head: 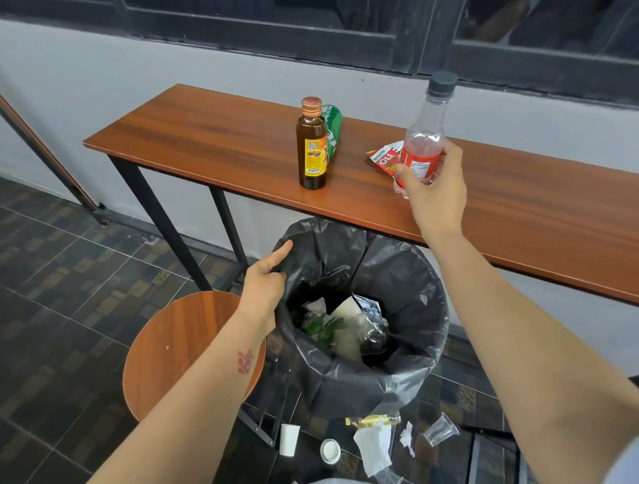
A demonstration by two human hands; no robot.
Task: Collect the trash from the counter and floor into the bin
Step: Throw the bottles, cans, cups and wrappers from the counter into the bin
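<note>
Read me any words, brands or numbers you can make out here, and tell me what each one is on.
"OLE": on the red snack wrapper lying on the counter behind the right hand.
Red-labelled plastic bottle in the right hand: small white print, too blurred to read.
Brown glass bottle: yellow label and barcode, text too small.
Green can behind it: white lettering, mostly hidden, unreadable.
Carton in the bin: print too small.

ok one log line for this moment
right hand: holds bottle above counter | left hand: grips bin liner | floor trash: uncollected
</note>
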